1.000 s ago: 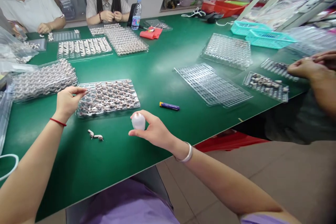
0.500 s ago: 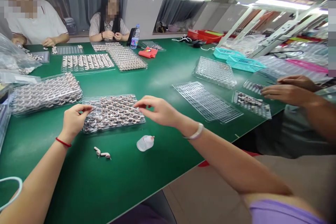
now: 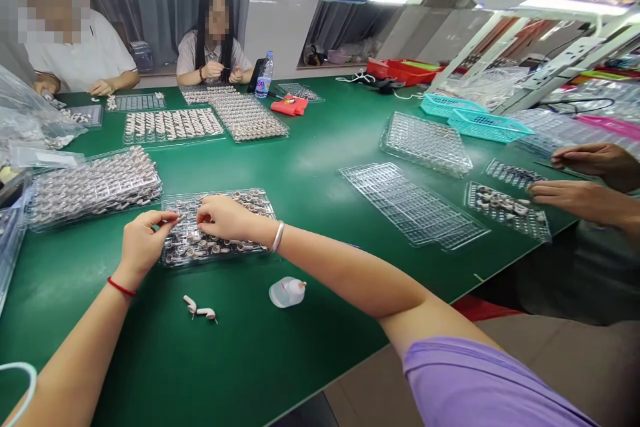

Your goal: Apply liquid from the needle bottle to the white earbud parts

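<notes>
A clear plastic tray [image 3: 220, 255] filled with small white earbud housings [image 3: 253, 200] lies in front of me. At its left edge my left hand [image 3: 145, 243] is closed, thumb and forefinger pinched together; what they hold is too small to make out. My right hand [image 3: 227, 219] reaches over the tray's middle, its fingers closed and pointing down-left; their tips hide whatever is between them. Two loose earbud housings [image 3: 199, 309] rest on the green table nearer to me. Right of them a small translucent squeeze bottle [image 3: 287, 293] lies tilted.
A stack of filled trays [image 3: 95, 183] stands at the left. Clear trays [image 3: 415, 203] lie to the right, with turquoise baskets [image 3: 487, 123] behind them. A co-worker's hands [image 3: 585, 203] work at the far right; two people sit across the green table [image 3: 320, 140].
My right hand has moved left from the tray's right edge to over its middle. My left hand stays pinched at the left edge. The view has shifted slightly.
</notes>
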Demonstrator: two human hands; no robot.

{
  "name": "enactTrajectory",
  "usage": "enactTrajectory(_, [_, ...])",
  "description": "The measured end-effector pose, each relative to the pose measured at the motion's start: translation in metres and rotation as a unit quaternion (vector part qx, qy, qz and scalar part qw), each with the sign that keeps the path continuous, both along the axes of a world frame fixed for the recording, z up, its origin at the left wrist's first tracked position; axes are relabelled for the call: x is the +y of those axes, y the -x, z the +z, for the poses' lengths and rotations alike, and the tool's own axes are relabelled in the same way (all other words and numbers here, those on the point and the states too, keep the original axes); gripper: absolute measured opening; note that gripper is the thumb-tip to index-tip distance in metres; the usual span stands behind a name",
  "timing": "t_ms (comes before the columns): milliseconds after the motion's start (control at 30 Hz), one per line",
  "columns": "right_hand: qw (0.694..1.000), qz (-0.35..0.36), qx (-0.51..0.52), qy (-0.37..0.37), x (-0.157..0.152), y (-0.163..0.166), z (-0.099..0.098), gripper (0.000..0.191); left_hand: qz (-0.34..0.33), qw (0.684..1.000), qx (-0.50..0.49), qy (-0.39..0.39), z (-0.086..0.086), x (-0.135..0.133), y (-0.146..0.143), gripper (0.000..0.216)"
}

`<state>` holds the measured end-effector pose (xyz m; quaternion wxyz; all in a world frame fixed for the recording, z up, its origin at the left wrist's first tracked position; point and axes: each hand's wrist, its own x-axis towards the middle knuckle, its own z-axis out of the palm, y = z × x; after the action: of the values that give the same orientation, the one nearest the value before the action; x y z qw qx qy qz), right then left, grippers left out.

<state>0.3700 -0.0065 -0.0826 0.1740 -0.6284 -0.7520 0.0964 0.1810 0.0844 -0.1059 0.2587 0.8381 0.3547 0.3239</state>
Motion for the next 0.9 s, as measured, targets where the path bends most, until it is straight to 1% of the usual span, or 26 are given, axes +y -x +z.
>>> enactTrajectory(300, [0.999, 0.020, -0.033, 0.001, 0.002, 0.001, -0.006, 0.011, 0.008, 1.000, 0.012, -0.001, -0.003, 0.001, 0.000, 0.020])
enactTrajectory(600, [0.996, 0.062, -0.070, 0.012, -0.011, -0.004, 0.006, 0.023, 0.006, 0.999, 0.046, -0.019, -0.005, 0.001, -0.004, 0.021])
enactTrajectory(800, [0.995, 0.078, -0.068, 0.006, -0.019, -0.009, 0.010, 0.032, -0.030, 0.994, 0.090, -0.048, -0.001, -0.001, -0.017, 0.020])
enactTrajectory(900, [0.997, 0.057, -0.032, -0.037, -0.028, -0.019, 0.013, 0.031, -0.051, 0.991, 0.110, -0.059, 0.001, -0.005, -0.022, 0.020])
